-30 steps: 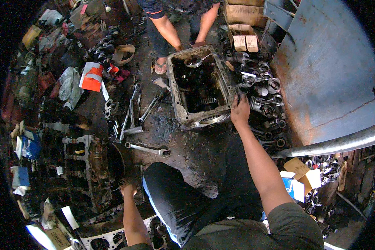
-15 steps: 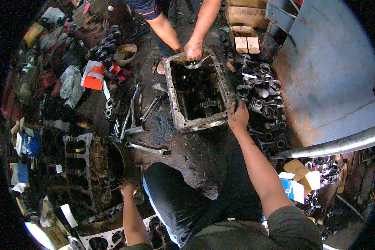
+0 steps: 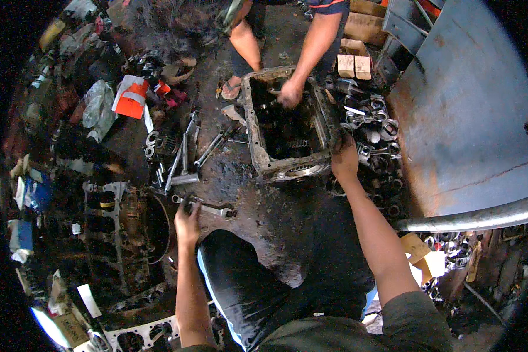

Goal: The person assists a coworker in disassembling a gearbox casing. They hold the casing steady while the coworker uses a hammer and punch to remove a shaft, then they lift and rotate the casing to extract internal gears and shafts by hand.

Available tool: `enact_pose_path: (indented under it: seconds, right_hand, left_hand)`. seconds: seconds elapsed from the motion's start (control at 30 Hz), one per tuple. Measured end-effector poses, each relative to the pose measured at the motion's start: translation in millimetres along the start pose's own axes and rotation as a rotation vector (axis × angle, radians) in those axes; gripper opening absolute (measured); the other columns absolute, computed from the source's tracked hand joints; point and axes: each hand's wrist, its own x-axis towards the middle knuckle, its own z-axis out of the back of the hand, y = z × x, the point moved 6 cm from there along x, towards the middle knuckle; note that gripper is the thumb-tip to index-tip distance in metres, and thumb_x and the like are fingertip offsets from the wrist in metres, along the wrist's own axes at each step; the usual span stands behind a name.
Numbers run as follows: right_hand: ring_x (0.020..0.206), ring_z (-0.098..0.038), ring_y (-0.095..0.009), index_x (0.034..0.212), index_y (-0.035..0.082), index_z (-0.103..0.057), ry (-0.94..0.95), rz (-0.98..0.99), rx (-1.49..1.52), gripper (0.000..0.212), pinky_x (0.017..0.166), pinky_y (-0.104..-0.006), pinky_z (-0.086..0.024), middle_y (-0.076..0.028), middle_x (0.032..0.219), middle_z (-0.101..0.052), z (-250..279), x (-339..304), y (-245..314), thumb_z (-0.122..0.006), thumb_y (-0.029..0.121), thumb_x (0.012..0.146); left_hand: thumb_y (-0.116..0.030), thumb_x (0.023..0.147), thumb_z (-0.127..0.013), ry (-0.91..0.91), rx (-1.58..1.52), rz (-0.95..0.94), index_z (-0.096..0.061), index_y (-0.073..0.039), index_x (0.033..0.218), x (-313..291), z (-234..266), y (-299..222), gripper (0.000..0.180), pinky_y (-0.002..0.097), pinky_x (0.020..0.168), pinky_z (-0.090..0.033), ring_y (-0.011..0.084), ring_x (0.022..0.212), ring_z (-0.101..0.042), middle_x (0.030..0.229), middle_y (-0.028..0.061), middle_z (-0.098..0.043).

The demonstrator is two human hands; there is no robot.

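A greasy, rectangular metal housing point(image 3: 264, 167) stands on the floor ahead of me, a toothed gear point(image 3: 297, 144) inside its dark cavity. My right hand point(image 3: 345, 159) grips its right wall near the front corner, fingertips partly hidden. Lower left, my left hand point(image 3: 187, 224) reaches over a combination wrench point(image 3: 214, 210) lying on the floor. Its thumb and fingers are apart around the shank near the ring end; whether they touch is unclear. Opposite me, a co-worker's hand point(image 3: 291, 94) reaches into the housing, and what it touches is hidden.
Several wrenches point(image 3: 186, 146) lie left of the housing. Pistons with connecting rods point(image 3: 376, 132) crowd its right side, before a leaning metal sheet point(image 3: 463, 117) and a pipe point(image 3: 469, 222). An engine block point(image 3: 120, 234) sits at left. The co-worker's sandalled foot point(image 3: 232, 88) is near the housing.
My left hand has moved up from beside the engine block to the wrench. The co-worker's hand has gone from the housing's far rim, where it held a round metal part, down inside.
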Motion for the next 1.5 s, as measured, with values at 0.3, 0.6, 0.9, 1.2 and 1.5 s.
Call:
enact_pose_path:
  seconds: [0.3,0.6,0.9,1.2,1.5]
  right_hand:
    - [0.113,-0.049,-0.043,0.126,-0.004,-0.046,-0.080,0.075,0.032,0.049,0.096,-0.0455,-0.043,-0.026,0.128,-0.048,1.1,4.0,0.7,-0.058,0.016,0.083]
    - [0.099,-0.056,-0.044,0.120,0.001,-0.050,-0.119,0.040,0.103,0.034,0.085,-0.0478,-0.047,-0.025,0.113,-0.057,1.0,4.7,1.3,-0.049,0.018,0.091]
    - [0.097,-0.056,-0.043,0.115,0.005,-0.053,-0.226,0.077,0.192,0.043,0.083,-0.0464,-0.048,-0.022,0.106,-0.059,16.4,-1.3,10.9,-0.064,0.015,0.076]
    - [0.094,-0.056,-0.044,0.113,0.000,-0.053,-0.254,0.182,0.133,0.038,0.082,-0.0480,-0.048,-0.024,0.108,-0.056,18.8,-1.8,13.4,-0.060,0.013,0.077]
    - [0.097,-0.055,-0.045,0.115,0.000,-0.053,-0.131,-0.008,0.192,0.037,0.084,-0.0490,-0.046,-0.026,0.110,-0.056,13.9,0.7,7.1,-0.047,0.026,0.090]
  left_hand:
    - [-0.037,0.085,-0.060,0.175,0.244,-0.001,-0.034,0.015,0.132,55.6,-184.2,-175.2,0.074,0.0406,0.095,-0.045,0.0391,0.111,-0.054,0.124,0.0306,-0.049]
    - [-0.024,0.083,-0.056,0.018,0.552,-0.004,-0.024,0.010,0.139,46.1,-199.7,-172.1,0.073,0.0416,0.095,-0.045,0.0390,0.114,-0.050,0.126,0.0282,-0.045]
    - [-0.025,0.080,-0.061,0.053,0.525,0.072,-0.021,0.007,0.141,43.7,-197.6,-178.8,0.080,0.0417,0.095,-0.046,0.0387,0.114,-0.051,0.128,0.0279,-0.044]
    - [-0.029,0.082,-0.060,0.026,0.645,0.023,-0.020,0.006,0.142,46.1,-203.6,-171.8,0.080,0.0413,0.098,-0.043,0.0386,0.116,-0.050,0.131,0.0264,-0.043]
    - [-0.030,0.083,-0.056,0.023,0.644,0.031,-0.022,0.005,0.143,45.7,-205.1,-167.8,0.077,0.0407,0.099,-0.042,0.0383,0.117,-0.050,0.134,0.0275,-0.041]
